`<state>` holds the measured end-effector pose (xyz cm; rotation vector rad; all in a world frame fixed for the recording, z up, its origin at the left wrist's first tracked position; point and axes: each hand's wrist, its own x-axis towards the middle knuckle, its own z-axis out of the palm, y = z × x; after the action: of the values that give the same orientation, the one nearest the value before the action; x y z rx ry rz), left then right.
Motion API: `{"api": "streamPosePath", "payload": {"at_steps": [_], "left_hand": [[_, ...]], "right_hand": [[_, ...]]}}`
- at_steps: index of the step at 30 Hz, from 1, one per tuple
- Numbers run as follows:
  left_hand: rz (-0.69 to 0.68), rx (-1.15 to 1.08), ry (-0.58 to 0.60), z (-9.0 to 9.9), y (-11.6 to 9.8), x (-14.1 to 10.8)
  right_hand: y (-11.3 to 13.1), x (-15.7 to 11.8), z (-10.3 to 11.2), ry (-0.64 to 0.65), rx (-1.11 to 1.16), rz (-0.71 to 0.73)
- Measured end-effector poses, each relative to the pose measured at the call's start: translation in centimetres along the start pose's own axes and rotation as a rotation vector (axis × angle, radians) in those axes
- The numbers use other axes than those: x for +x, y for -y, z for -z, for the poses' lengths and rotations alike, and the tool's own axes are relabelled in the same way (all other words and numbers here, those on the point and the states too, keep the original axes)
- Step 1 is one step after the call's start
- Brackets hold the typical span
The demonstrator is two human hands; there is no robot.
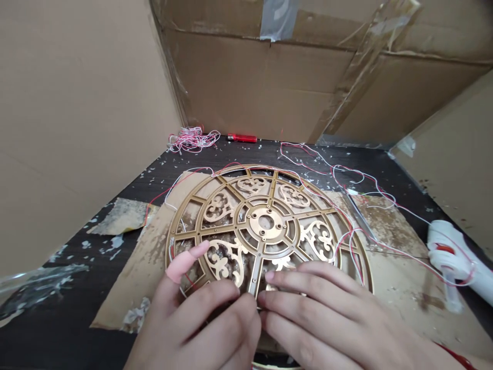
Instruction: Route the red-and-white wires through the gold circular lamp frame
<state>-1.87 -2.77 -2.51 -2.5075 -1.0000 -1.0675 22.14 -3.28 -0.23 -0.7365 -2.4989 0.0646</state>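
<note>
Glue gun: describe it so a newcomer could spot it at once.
On the dark table, find the gold wheel. Right of it, near the edge, lies the glue gun, white with a red patch, far bulkier than the thin wires beside it.

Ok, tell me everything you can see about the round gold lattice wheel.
The wheel is a flat, gold-coloured openwork disc that looks like metal or painted wood, with an outer ring, a central hub with a round hole, straight spokes, and scrollwork panels between them. It lies flat on a sheet of stained cardboard on a dark table. Red and white wires cross its rim. The left hand and right hand touch its near side.
</note>
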Motion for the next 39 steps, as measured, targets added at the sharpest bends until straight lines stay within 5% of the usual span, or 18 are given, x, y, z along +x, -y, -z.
{"api": "streamPosePath", "payload": {"at_steps": [12,20,39], "left_hand": [[0.110,-0.101,-0.045,1.2,-0.4,-0.8],[-0.007,-0.018,0.056,1.2,-0.3,-0.7],[0.009,-0.046,0.095,1.4,-0.6,-0.7]], "right_hand": [[-0.1,-0.3,0.3,0.010,0.003,0.001],[-0.3,-0.3,0.4,-0.009,0.009,-0.024],[0.2,0.2,0.2,-0.015,0.040,-0.068]]}}
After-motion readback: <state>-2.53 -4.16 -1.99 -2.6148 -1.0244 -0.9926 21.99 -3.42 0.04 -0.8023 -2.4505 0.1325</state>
